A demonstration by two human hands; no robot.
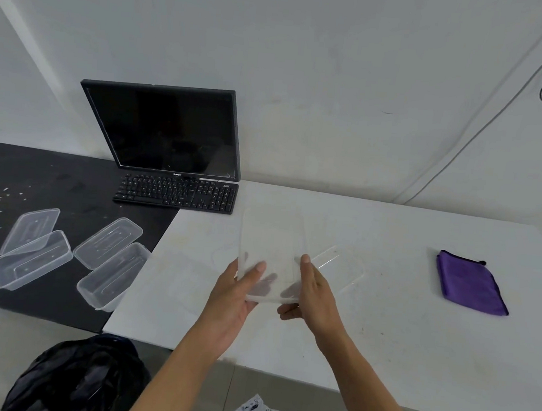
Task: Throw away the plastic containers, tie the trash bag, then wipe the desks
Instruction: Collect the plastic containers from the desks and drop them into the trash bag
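White bench (383,327) is butted against a black bench (55,169) under a plain white wall. A clear plastic container (272,238) is held up over the white bench, clamped at its near end by both hands: left hand (240,293) on the left edge, right hand (314,293) on the right, thumbs laid on top. A clear lid (342,269) is seen flat just beside the right hand, and a purple cloth (469,282) well apart to the right. More clear containers (32,261) are scattered on the black bench left of the keyboard (180,193) and monitor (162,128), with a black trash bag (80,381) on the floor below.
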